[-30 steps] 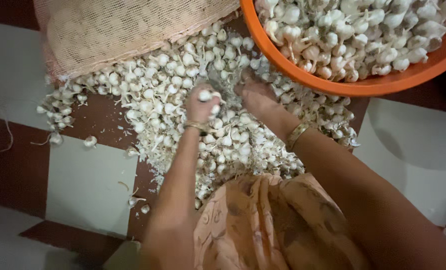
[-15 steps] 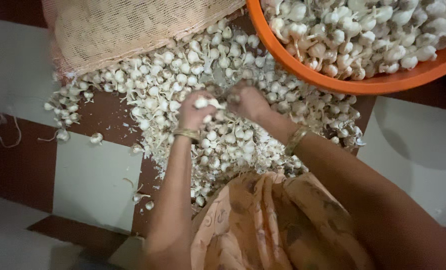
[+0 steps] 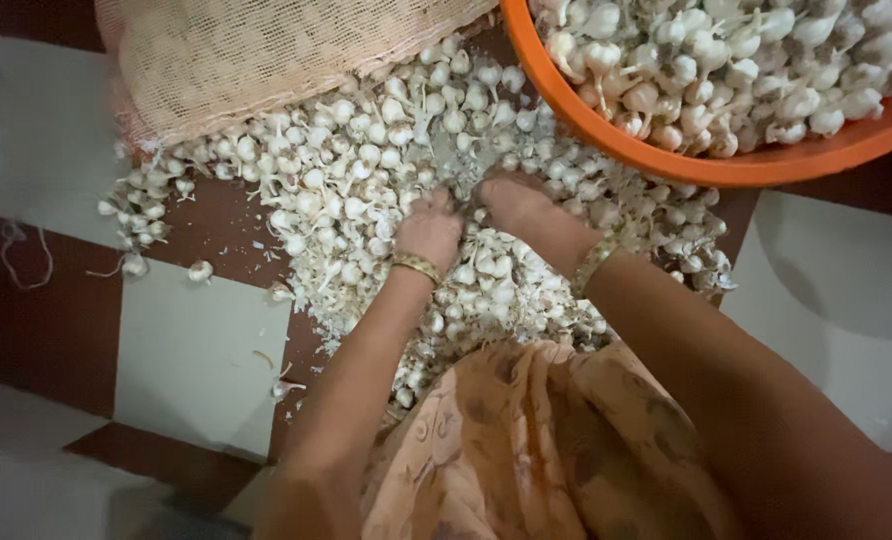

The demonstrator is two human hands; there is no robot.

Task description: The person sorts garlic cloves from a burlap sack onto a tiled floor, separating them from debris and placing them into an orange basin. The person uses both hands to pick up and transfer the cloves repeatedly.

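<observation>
Head view, looking straight down on a heap of garlic (image 3: 366,170) spread across the tiled floor (image 3: 196,350). Left hand (image 3: 428,228) now lowered into the middle of the heap, back of the hand upward, knuckles bent. Half a second ago raised a little, with a white bulb showing in its grip; no bulb visible in it now. Left fingers curled, tips sunk among the bulbs; cannot tell whether closed on one or merely resting there. Right hand (image 3: 514,203) just beside it, almost touching, stretched forward and pressed down into the same spot, further into the heap than a moment before. Right fingers hidden under the garlic, so open or closed cannot be told. Gold bangle on the left wrist (image 3: 418,266), another on the right (image 3: 594,265).

Judged from this: one bulb dealt with and let go, both hands back down among the loose garlic rather than lifted clear of it.

Orange tub (image 3: 606,140) at upper right, heaped with more bulbs (image 3: 726,60), well apart from both hands. Mesh sack (image 3: 266,50) at the top edge, lying against the far side of the heap. Patterned orange cloth (image 3: 526,440) over the lap below, touching the near edge of the heap.
</observation>
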